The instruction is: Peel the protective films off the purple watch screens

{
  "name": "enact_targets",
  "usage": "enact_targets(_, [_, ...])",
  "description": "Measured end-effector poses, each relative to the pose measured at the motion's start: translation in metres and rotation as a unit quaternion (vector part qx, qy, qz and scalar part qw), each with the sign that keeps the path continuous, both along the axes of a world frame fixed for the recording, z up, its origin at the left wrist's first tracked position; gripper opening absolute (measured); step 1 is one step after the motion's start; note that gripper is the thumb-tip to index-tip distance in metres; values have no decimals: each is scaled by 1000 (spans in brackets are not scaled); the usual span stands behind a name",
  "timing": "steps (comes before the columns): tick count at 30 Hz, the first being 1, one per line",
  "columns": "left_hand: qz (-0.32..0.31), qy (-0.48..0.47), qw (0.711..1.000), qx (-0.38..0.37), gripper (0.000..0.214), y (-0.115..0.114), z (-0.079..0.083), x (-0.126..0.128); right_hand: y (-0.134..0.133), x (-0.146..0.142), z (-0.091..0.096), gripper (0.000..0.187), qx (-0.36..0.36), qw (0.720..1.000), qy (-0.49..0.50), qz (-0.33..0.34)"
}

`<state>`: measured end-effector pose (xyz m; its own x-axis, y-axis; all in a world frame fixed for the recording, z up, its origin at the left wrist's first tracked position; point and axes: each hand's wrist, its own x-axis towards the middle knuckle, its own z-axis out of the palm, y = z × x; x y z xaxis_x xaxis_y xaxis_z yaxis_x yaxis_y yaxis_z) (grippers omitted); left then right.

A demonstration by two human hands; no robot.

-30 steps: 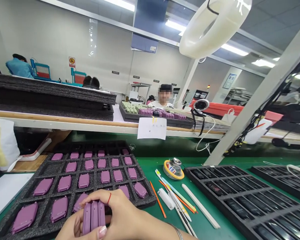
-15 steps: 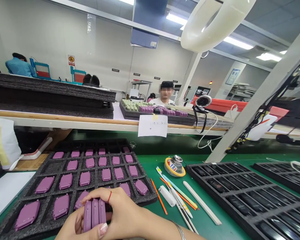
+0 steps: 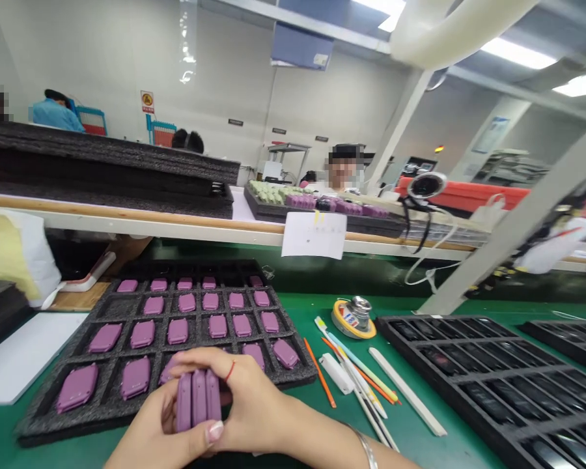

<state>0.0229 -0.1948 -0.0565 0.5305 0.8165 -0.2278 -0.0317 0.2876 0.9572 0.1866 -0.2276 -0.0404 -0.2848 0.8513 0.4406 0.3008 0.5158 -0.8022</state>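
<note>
Low in the view, my left hand [image 3: 151, 423] and my right hand [image 3: 251, 400] close together around a short row of purple watch cases [image 3: 199, 400], stood on edge side by side. My left thumb lies across their lower near edges, while fingers of my right hand reach over the top. Just behind is a black foam tray [image 3: 112, 423] with more purple watch cases [image 3: 78, 385] lying in separate pockets; my hands hide part of its front row. A red string ring is on my right hand, and a silver bracelet circles that wrist.
Right of the tray lie toothbrushes and thin sticks [image 3: 356, 371], a white bar [image 3: 405, 391] and a yellow-rimmed tape roll with a metal-topped bottle [image 3: 354, 318]. Another foam tray [image 3: 461, 371] holds dark glossy pieces. A shelf [image 3: 215, 229] crosses behind; a person [image 3: 342, 172] sits beyond.
The whole scene has shifted right in view as the camera turned, with the front edge of the foam tray now showing. Both hands still grip the purple watch cases.
</note>
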Motion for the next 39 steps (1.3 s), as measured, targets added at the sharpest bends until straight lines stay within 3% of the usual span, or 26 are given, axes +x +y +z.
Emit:
enact_targets(2, [-7, -36, 999, -22, 78, -3, 6, -3, -4, -1, 2, 90, -9, 1000, 24, -4])
enact_targets(5, [-75, -85, 987, -115, 79, -5, 17, -3, -9, -2, 4, 105, 11, 999, 17, -31])
enact_targets(12, [-83, -97, 989, -76, 73, -1, 16, 0, -13, -1, 1, 107, 47, 998, -6, -39])
enact_targets(24, [-131, -81, 983, -100, 84, 0, 18, -1, -14, 2, 2, 104, 47, 996, -45, -69])
enact_targets(28, [-149, -108, 983, -18, 64, 3, 15, -1, -13, 1, -2, 104, 53, 995, -65, -53])
enact_targets(32, [-120, -66, 990, 38, 41, 3, 16, -2, -14, 2, -2, 97, 63, 992, -106, -32])
enact_targets(37, [-84, -4, 990, 112, 52, -2, 22, -7, -20, 10, 11, 103, 37, 996, -76, -19])
enact_targets(39, [-81, 17, 982, 172, 52, -4, 24, -9, -20, 14, 13, 81, 24, 998, -25, -56])
